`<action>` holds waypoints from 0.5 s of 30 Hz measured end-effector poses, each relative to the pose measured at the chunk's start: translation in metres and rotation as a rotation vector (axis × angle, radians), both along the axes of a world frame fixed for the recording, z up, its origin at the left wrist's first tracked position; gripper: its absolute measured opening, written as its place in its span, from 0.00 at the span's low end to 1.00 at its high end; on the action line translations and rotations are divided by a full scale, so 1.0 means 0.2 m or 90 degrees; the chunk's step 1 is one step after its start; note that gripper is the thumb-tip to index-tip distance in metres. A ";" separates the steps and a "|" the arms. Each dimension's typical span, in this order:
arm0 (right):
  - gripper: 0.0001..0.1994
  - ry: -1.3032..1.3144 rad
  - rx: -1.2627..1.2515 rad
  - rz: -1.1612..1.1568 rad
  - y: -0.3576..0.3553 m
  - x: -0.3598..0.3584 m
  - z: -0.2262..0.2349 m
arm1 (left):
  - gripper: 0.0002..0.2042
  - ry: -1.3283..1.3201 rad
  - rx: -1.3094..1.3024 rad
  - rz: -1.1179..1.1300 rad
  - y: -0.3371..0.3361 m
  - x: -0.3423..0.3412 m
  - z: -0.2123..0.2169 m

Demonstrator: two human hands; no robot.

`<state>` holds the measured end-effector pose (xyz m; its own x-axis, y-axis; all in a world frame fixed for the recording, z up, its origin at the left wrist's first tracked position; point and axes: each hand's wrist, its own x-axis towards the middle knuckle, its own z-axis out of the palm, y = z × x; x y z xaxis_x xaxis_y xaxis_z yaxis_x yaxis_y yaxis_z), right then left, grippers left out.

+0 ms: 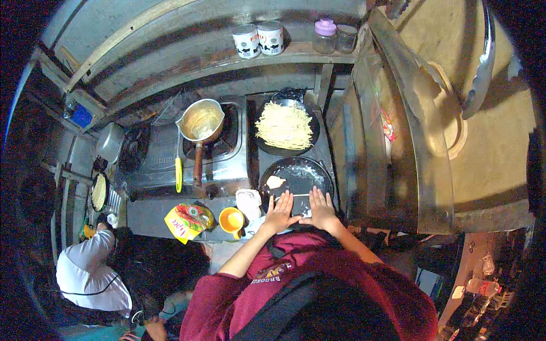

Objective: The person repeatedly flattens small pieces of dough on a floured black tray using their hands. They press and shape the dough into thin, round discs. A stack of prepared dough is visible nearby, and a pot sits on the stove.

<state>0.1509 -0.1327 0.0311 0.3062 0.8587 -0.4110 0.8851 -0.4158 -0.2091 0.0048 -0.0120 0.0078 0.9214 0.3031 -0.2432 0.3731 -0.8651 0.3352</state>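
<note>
My left hand point(278, 213) lies with its fingers stretched out on a round black tray point(311, 174) dusted with white flour. Beside it my right hand point(319, 210) rests the same way, palm down, thumbs almost meeting. A thin pale dough strand point(301, 195) spans the gap between the two hands; its ends are hidden under the fingers. Left of centre on the tray sits a small lump of dough point(276, 182). Just beyond, a dark round plate carries a heap of thin pale dough sticks point(284, 126).
A saucepan point(200, 120) with a wooden handle stands on the gas stove point(153, 162), near a yellow-handled utensil point(178, 175). Left of the tray are an orange mug point(231, 220), a white packet point(248, 203) and a yellow packet point(183, 223). Another person point(94, 275) is at the lower left.
</note>
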 end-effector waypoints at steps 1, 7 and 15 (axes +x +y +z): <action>0.60 0.000 0.016 0.001 -0.02 0.00 -0.02 | 0.44 0.002 0.017 -0.007 0.00 -0.01 -0.01; 0.58 -0.096 0.062 -0.009 0.14 0.09 -0.03 | 0.43 -0.108 0.084 0.062 0.07 0.12 -0.08; 0.47 0.085 0.214 0.003 0.18 0.06 0.02 | 0.34 -0.228 -0.038 0.081 0.02 0.19 0.11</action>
